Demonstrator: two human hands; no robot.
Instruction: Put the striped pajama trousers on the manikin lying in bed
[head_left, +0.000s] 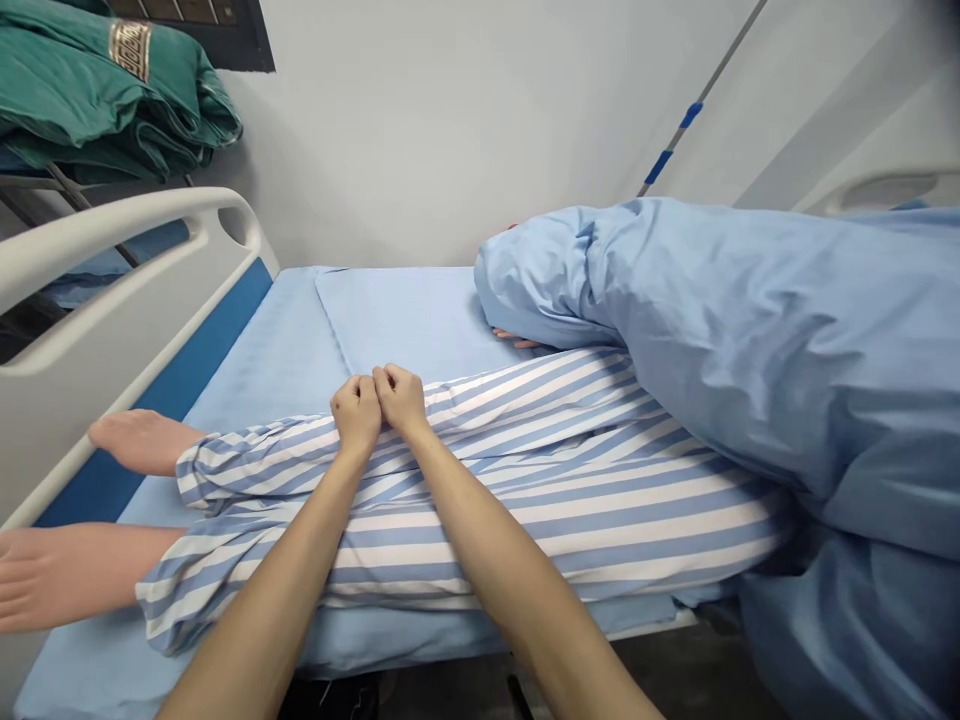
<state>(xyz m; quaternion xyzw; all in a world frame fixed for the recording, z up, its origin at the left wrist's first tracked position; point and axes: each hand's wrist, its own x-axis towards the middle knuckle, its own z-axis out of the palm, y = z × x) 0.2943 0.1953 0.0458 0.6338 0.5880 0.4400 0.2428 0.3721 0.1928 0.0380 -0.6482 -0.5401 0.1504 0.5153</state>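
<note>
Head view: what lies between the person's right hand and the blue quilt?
In the head view, blue-and-white striped trousers lie across that stretch, running from the right hand up to the edge of the blue quilt.

Striped pants (570,530) look like soft matt cotton. Bed rail (112,222) is smooth, slightly shiny plastic.

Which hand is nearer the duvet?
Right hand: it is on the striped trousers, closer to the duvet. The left hand is just beside it, on the side away from the duvet.
</note>
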